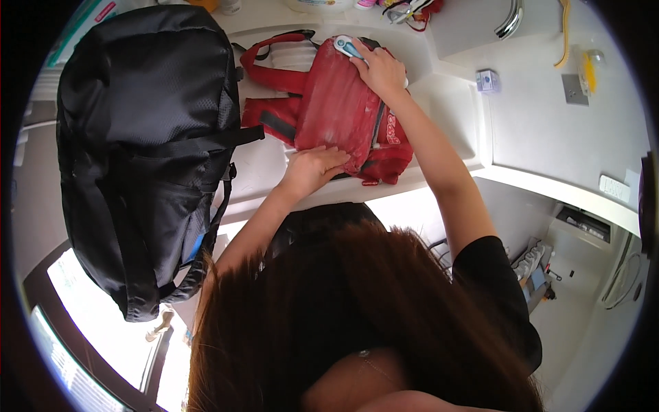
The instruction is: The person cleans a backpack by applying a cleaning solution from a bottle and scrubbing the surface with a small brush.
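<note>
A wet red fabric bag [333, 103] lies in a white sink basin [453, 127], its red strap looped out to the left. Whitish streaks run over the bag's upper face. At its far end my right hand [381, 69] is closed around a white and teal scrub brush [349, 48], which rests against the fabric; the bristles are hidden. My left hand [316, 168] lies flat with fingers stretched out on the bag's near left edge. A ridged washboard surface [292, 56] shows behind the strap.
A large black backpack [147, 89] stands at the left, its straps hanging past the basin's edge. A chrome faucet [509, 19] juts out at the far right. One small box [488, 81] sits on the right ledge. Bottles and odds and ends line the back rim.
</note>
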Tool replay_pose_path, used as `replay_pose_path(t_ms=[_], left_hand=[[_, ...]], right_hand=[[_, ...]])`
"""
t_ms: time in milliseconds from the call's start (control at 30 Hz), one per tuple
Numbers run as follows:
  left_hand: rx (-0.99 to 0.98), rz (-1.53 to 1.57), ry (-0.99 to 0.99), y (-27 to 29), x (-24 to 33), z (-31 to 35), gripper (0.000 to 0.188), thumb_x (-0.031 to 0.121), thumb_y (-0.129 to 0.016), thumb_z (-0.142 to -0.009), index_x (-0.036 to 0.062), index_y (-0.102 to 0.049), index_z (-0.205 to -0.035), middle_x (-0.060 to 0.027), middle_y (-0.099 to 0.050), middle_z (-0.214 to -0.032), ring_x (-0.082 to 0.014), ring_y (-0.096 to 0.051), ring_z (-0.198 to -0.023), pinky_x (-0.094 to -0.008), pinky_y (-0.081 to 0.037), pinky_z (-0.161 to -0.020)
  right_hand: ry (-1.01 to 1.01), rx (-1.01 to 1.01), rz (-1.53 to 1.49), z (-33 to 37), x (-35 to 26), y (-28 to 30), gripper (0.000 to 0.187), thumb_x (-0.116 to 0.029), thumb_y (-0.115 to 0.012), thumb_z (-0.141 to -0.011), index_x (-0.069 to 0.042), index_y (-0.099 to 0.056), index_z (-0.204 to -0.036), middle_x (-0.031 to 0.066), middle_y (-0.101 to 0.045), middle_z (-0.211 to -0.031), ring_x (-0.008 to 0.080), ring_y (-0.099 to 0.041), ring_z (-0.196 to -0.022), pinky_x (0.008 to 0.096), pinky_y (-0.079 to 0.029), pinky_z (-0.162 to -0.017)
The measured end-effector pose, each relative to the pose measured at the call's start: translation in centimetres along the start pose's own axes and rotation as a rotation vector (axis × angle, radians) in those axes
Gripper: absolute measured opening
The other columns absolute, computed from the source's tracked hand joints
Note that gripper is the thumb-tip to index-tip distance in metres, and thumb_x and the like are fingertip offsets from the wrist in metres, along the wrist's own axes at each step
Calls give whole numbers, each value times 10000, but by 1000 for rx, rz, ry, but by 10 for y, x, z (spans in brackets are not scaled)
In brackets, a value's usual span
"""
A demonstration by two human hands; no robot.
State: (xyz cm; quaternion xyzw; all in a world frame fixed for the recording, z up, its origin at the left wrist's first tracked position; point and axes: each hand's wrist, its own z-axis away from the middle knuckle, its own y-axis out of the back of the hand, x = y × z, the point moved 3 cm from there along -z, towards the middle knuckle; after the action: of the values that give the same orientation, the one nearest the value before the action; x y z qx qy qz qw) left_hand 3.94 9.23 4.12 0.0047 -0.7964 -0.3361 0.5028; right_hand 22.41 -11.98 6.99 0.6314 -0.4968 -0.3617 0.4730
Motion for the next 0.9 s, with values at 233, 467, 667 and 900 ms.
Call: replay_pose_path(t_ms=[233, 467, 667, 900], left_hand=[[-127, -77, 21, 17, 22, -12, 262, 194, -774, -880, 106, -761, -1127, -118, -757, -1089, -290, -724, -1045, -405, -574, -942], [-34, -165, -374, -5, 39, -4, 260, 70, -638, -864, 94, -696, -1116, -67, -719, -1027, -268, -710, -924, -386, -580, -788], [-87, -165, -281, -24, 21, 2, 169, 117, -663, -864, 157, -748, -1004, -28, -722, -943, -255, -713, -847, -379, -581, -720], [-103, -21, -26, -26, 15, -7, 83, 194, -771, -835, 181, -802, -911, -8, -757, -936, -231, -729, -856, -360, -582, -699]], right_hand=[[-119, -193, -212, 17, -4, 28, 484, -495, -624, -962, -356, -598, -1425, 124, -733, -1056, 344, -720, -910, 456, -577, -794], [-57, -495, -570, 146, -57, 101, 490, -428, -663, -952, -340, -600, -1430, 81, -745, -1103, 305, -719, -926, 400, -571, -781], [-86, -470, -512, 181, -52, 96, 487, -424, -669, -941, -360, -610, -1420, 71, -716, -913, 277, -701, -839, 388, -555, -704], [-86, -511, -411, 167, -40, 73, 490, -443, -662, -939, -405, -593, -1422, 57, -643, -804, 260, -688, -788, 401, -548, -641]])
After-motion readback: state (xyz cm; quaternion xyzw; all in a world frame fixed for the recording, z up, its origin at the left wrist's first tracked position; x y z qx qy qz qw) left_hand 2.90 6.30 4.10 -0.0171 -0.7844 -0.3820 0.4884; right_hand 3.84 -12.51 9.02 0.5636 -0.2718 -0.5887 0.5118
